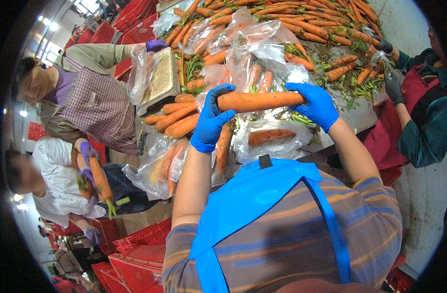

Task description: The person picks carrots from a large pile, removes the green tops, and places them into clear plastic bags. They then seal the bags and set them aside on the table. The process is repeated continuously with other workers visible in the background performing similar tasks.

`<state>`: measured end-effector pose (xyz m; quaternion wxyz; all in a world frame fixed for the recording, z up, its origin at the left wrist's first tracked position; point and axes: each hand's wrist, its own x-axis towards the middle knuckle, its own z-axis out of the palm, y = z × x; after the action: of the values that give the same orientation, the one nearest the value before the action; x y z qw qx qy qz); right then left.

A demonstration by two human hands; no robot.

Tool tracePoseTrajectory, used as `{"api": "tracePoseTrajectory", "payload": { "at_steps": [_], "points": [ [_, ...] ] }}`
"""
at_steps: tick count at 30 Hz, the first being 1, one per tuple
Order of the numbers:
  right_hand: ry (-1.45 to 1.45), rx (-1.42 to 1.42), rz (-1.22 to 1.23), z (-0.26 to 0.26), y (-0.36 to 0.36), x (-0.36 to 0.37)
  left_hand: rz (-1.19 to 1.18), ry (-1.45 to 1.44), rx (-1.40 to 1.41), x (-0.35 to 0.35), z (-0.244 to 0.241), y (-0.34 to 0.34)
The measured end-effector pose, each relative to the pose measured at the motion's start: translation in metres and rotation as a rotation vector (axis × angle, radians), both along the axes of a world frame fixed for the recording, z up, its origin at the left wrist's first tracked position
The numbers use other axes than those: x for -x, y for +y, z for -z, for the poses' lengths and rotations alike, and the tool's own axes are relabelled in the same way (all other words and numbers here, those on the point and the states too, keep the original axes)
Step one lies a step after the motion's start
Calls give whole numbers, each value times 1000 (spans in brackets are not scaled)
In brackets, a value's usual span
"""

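A large orange carrot (260, 102) lies level between my hands, above the table. My left hand (213, 119), in a blue glove, grips its thick end. My right hand (315, 104), gloved in blue too, is closed on the other end. Just below the held carrot, a clear plastic bag (241, 146) lies around another carrot (271, 136). An upright-lying carrot (224, 148) rests beside my left hand. Loose carrots (177, 119) are piled to the left, and bagged carrots (260, 77) lie beyond my hands.
A scale (157, 80) stands at the left near a co-worker in a checked apron. Another co-worker (62, 175) holds carrots. At the right, a gloved person (421, 121) works beside carrot greens (370, 88). Many carrots (318, 18) cover the far table. Red crates (139, 263) stand at lower left.
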<state>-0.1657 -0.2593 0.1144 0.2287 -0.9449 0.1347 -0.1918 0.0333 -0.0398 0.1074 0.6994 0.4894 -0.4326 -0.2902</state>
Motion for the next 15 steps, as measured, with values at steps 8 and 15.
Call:
{"api": "tracePoseTrajectory", "payload": {
  "at_steps": [8, 15],
  "points": [
    [-2, -53, -3, 8, 20, -11, 26, -54, -155, 12, -12, -1],
    [-180, -786, 72, 13, 13, 6, -37, -302, -531, 43, -4, 42]
  ]
}}
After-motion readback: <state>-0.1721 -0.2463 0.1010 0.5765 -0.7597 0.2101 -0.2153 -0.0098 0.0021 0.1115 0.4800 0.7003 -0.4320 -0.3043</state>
